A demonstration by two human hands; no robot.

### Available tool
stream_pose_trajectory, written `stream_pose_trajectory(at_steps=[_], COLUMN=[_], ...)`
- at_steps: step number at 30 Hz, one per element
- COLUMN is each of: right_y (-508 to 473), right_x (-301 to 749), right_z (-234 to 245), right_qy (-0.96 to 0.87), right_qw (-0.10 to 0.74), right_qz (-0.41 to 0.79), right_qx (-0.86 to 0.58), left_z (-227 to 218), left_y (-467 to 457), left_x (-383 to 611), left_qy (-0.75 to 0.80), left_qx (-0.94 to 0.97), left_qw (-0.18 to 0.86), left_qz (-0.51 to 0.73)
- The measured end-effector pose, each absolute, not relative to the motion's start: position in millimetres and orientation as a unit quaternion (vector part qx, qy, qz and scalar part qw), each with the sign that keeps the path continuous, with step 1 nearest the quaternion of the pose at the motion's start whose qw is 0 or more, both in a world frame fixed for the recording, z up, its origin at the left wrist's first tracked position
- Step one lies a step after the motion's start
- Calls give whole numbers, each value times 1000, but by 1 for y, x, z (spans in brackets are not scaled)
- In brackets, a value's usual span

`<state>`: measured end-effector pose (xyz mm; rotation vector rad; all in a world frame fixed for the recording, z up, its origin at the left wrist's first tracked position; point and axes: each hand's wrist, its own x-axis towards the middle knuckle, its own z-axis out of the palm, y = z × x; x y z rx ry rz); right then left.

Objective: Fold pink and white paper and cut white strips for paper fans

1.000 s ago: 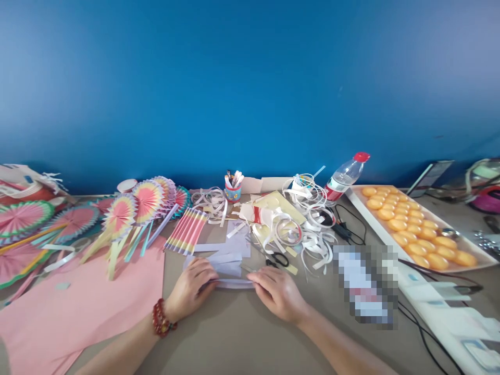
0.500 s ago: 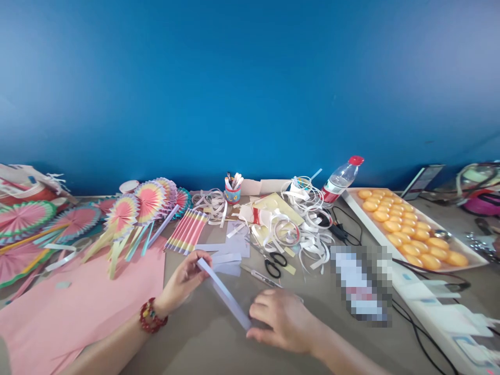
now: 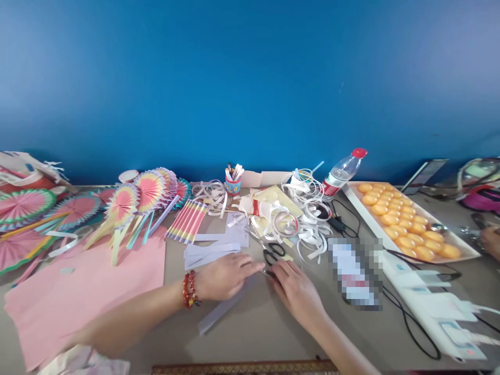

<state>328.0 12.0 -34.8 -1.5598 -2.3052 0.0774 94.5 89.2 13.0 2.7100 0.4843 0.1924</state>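
Note:
My left hand (image 3: 230,276), with red bead bracelets on its wrist, reaches across to the right with its fingertips drawn together. They meet the fingertips of my right hand (image 3: 295,289), which is also closed. A small shiny bit of something shows between them, mostly hidden. Beneath my left hand a pale lilac paper strip (image 3: 219,315) lies slanted on the table. Black-handled scissors (image 3: 274,252) lie just beyond my fingers. More lilac paper strips (image 3: 211,252) lie behind my left hand, near a pleated pink, yellow and lilac paper piece (image 3: 187,221).
Pink paper (image 3: 97,291) and pleated paper fans (image 3: 150,190) are at left. Behind my hands are tangled white strips (image 3: 308,229), a pen cup (image 3: 233,185) and a bottle (image 3: 339,174). At right are a tray (image 3: 464,249) of orange domes, a power strip (image 3: 422,307) and another person's hand (image 3: 491,240).
My left hand has let go of the lilac strip and moved right. My right hand has moved slightly up, and both hands now meet where a slim knife-like tool lay. Another person's hand appears at right.

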Motion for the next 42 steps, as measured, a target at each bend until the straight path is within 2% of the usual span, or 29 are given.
stream_pose_trajectory(at_steps=[4,9,14,21,26,34,42], right_y=[3,-4,-7,-22,-28,-24,-22], right_x=[335,343,350,356,359,366,366], right_z=[-33,-39,-40,-37,-36,-35,-36], right_qy=[-787,-768,-768,-767,-776,-792,-808], right_qw=[220,246,264,272,247,217,199], right_qz=[42,43,54,80,95,20,36], right_qx=[-576,-590,-581,-576,-573,-570,-553], left_z=[8,-6,-19,-14,-21,-27,-18], left_y=[62,36,47,65,70,73,78], left_x=[89,75,70,69,70,69,69], left_qy=[292,333,321,326,286,251,216], left_qx=[941,936,930,908,932,952,969], left_qw=[152,115,175,250,202,129,83], left_qz=[79,5,47,79,95,122,89])
